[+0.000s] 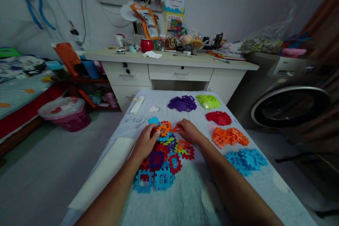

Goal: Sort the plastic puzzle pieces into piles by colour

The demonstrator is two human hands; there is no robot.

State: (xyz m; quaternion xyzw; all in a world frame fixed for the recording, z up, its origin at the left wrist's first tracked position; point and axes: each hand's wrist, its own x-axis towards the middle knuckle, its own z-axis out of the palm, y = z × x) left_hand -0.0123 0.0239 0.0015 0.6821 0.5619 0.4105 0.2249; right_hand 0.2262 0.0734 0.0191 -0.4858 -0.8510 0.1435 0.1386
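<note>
A mixed pile of flat plastic interlocking building pieces lies on the cloth-covered table, with a dark purple square (156, 160) and blue squares (163, 179) at its near end. At the pile's far left, my left hand (146, 142) curls its thumb and fingers round the edge of an orange interlocking piece (164, 128). My right hand (189, 131) pinches another orange interlocking piece (176, 129), just right of the first. Between and below the hands lie blue, lime and purple pieces, partly overlapping. My fingers hide some piece edges.
Sorted heaps line the far and right sides: purple (182, 103), lime (208, 102), red (218, 118), orange (230, 137) and blue (247, 160). A white box (137, 105) lies far left. Beyond stands a cluttered desk (169, 56); a washing machine (286, 88) stands right, a pink bin (70, 118) left.
</note>
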